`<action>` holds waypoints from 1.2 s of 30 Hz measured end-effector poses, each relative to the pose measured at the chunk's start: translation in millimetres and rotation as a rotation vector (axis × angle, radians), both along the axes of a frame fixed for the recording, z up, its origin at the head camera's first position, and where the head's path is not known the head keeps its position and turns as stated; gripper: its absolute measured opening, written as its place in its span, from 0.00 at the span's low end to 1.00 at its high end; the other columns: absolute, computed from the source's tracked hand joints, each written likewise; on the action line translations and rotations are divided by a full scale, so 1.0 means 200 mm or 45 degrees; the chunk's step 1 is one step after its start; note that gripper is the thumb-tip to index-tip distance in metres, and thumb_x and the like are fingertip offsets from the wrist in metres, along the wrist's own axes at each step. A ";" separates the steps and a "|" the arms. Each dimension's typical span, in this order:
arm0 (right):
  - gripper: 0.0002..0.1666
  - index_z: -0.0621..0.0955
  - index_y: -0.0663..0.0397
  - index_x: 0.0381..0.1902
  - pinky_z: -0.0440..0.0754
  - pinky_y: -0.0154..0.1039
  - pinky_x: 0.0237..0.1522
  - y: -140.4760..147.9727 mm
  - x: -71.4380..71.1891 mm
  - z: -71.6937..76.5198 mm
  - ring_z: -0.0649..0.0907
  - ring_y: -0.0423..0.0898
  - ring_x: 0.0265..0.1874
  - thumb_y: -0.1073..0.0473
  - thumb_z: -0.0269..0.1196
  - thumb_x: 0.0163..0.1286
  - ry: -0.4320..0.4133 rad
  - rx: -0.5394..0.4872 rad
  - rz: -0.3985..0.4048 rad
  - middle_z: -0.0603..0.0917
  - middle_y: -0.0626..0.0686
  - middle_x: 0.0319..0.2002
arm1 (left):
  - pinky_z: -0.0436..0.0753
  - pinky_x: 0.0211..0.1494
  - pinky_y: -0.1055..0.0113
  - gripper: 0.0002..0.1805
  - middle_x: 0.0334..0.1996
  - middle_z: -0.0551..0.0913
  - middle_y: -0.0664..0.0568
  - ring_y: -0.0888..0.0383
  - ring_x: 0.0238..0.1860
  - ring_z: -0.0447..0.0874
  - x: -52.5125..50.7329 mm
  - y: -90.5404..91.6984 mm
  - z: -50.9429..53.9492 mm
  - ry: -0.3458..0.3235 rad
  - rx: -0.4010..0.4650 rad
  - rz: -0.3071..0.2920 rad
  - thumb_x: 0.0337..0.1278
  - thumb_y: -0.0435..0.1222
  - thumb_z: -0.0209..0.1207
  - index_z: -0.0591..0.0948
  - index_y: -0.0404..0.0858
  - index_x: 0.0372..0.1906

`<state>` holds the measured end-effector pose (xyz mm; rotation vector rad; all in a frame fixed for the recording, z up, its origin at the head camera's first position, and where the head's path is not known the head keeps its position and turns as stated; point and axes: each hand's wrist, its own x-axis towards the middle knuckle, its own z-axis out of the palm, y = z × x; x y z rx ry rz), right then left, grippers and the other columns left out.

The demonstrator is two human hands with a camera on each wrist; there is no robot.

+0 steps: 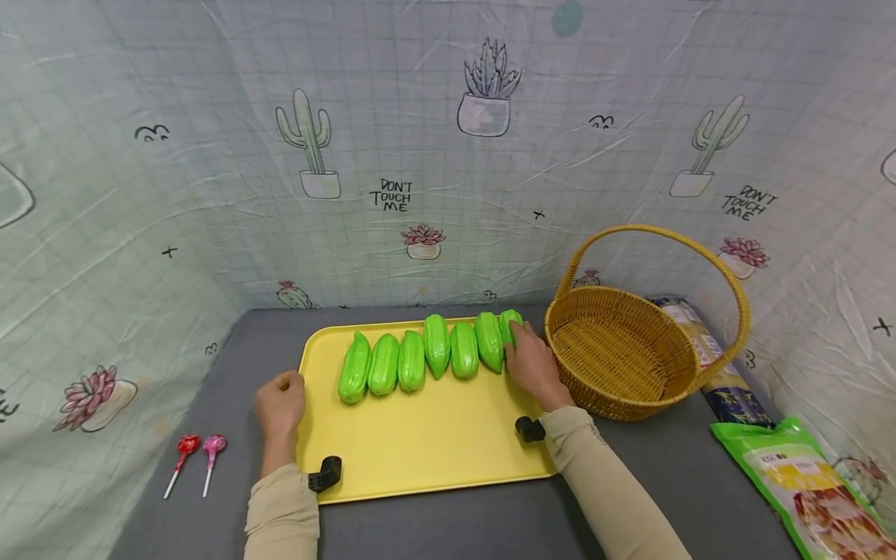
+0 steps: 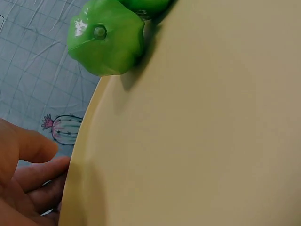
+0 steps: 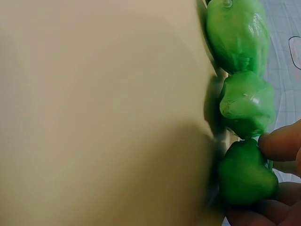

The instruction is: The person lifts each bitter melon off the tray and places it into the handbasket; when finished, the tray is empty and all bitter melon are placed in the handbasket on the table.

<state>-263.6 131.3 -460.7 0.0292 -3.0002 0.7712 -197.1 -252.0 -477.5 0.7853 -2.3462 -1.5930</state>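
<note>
Near the far edge of a yellow tray (image 1: 434, 447) lies a row of several glossy green, long, ridged toy fruits (image 1: 383, 364); their exact kind cannot be told. With thumb and fingers on either side, my right hand (image 1: 533, 364) holds the rightmost green fruit (image 3: 247, 174), which sits beside another green fruit (image 3: 247, 103) in the right wrist view. My left hand (image 1: 281, 404) is at the tray's left edge, fingers loosely bent, holding nothing. In the left wrist view its fingers (image 2: 44, 176) are close to the rim, and a green fruit (image 2: 108, 40) shows end-on.
A wicker basket (image 1: 623, 397) with a tall handle stands right of the tray. Behind it lies a patterned package (image 1: 731, 389), and nearer, a green food bag (image 1: 791, 474). Red (image 1: 187, 445) and pink (image 1: 214, 444) lollipops lie at left. A printed cloth (image 1: 434, 155) hangs behind.
</note>
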 end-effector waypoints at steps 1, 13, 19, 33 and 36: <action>0.32 0.63 0.58 0.78 0.80 0.63 0.58 0.00 0.00 0.00 0.83 0.68 0.54 0.58 0.53 0.80 0.004 -0.003 0.002 0.59 0.71 0.77 | 0.72 0.69 0.39 0.24 0.68 0.73 0.30 0.33 0.66 0.71 0.00 0.00 -0.01 0.006 -0.017 0.020 0.76 0.37 0.46 0.75 0.29 0.68; 0.33 0.64 0.60 0.78 0.78 0.64 0.60 0.00 0.01 -0.01 0.82 0.69 0.57 0.58 0.54 0.80 0.006 -0.010 -0.006 0.62 0.72 0.76 | 0.74 0.66 0.41 0.20 0.60 0.79 0.29 0.33 0.63 0.74 -0.02 0.01 -0.06 0.012 -0.104 0.133 0.72 0.31 0.49 0.80 0.27 0.62; 0.32 0.65 0.61 0.77 0.82 0.63 0.52 -0.01 0.02 0.02 0.86 0.69 0.48 0.58 0.54 0.80 0.082 -0.001 0.005 0.63 0.73 0.75 | 0.74 0.65 0.42 0.20 0.58 0.80 0.29 0.34 0.61 0.75 -0.02 0.00 -0.07 0.011 -0.136 0.152 0.73 0.32 0.49 0.81 0.28 0.61; 0.33 0.64 0.63 0.77 0.84 0.60 0.43 -0.01 0.09 0.14 0.87 0.67 0.37 0.58 0.56 0.79 0.194 -0.078 0.045 0.60 0.72 0.76 | 0.74 0.64 0.43 0.20 0.55 0.83 0.29 0.35 0.58 0.78 -0.02 0.02 -0.08 0.076 -0.162 0.206 0.70 0.31 0.49 0.83 0.28 0.58; 0.33 0.64 0.63 0.77 0.83 0.58 0.41 0.00 0.11 0.17 0.86 0.66 0.31 0.59 0.56 0.79 0.239 -0.142 0.067 0.60 0.72 0.76 | 0.75 0.64 0.44 0.20 0.54 0.83 0.29 0.35 0.58 0.78 -0.02 0.02 -0.08 0.087 -0.167 0.216 0.70 0.32 0.50 0.84 0.28 0.57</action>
